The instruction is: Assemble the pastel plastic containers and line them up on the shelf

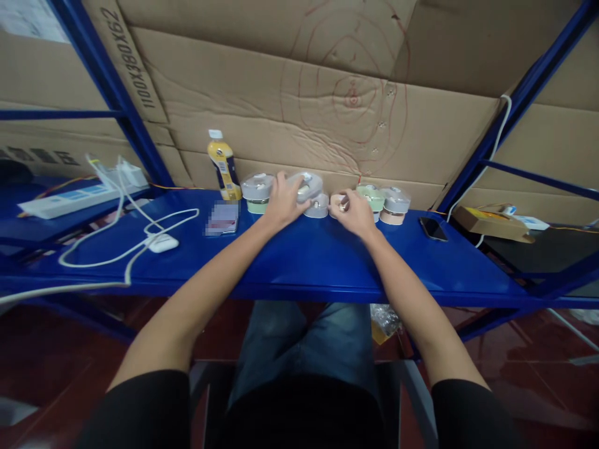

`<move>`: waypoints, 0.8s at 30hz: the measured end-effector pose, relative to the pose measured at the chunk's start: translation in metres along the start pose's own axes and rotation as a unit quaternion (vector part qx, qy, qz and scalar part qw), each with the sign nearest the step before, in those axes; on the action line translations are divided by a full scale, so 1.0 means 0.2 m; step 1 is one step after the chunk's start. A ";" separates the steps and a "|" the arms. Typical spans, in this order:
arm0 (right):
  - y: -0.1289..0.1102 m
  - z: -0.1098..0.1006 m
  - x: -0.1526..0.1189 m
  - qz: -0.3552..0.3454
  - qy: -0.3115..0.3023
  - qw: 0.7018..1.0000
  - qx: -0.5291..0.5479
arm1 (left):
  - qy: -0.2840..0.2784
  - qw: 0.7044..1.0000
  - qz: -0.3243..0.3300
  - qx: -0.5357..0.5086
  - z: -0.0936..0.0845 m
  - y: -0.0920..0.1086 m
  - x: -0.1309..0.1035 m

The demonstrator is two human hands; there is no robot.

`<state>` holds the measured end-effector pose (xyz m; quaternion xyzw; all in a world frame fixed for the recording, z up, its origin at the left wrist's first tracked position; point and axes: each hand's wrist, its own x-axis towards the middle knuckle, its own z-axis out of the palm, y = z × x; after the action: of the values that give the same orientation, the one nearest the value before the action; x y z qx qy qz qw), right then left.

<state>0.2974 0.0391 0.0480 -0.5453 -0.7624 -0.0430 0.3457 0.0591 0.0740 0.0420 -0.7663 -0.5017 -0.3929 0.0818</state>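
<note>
Several small rounded containers with clear lids stand in a row at the back of the blue shelf. My left hand (282,201) grips a clear-lidded container (309,184), with the fingers over its top and the thumb low by a greyish container (317,207). A peach-coloured container (336,204) is held by the curled fingers of my right hand (354,213), which partly hide it. To the left sits a green-based container (257,204) under a clear one. Right of my right hand are a light green container (374,196) and a clear-topped, peach-based one (394,215).
A yellow drink bottle (223,165) and a partly blurred flat item (221,218) are at left. Further left lie white cables (126,240) and a white plug-like piece (163,242). A dark phone (433,229) lies at right. Cardboard (243,93) backs the shelf (304,265).
</note>
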 end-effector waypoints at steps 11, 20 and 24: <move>0.07 0.09 -0.09 -0.166 -0.198 0.957 0.135 | -0.170 0.937 0.173 -0.252 0.09 -0.02 -0.29; 0.20 0.01 -0.08 -0.070 -0.169 0.969 0.167 | -0.191 0.941 0.104 -0.260 0.10 -0.07 -0.31; 0.29 -0.07 -0.07 0.008 -0.143 0.978 0.152 | -0.222 0.943 0.142 -0.205 0.07 -0.06 -0.32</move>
<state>0.3570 0.0448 0.0330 -0.4933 -0.7972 0.1545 0.3120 0.0436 0.0416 -0.0142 -0.8977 -0.3015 -0.2913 -0.1356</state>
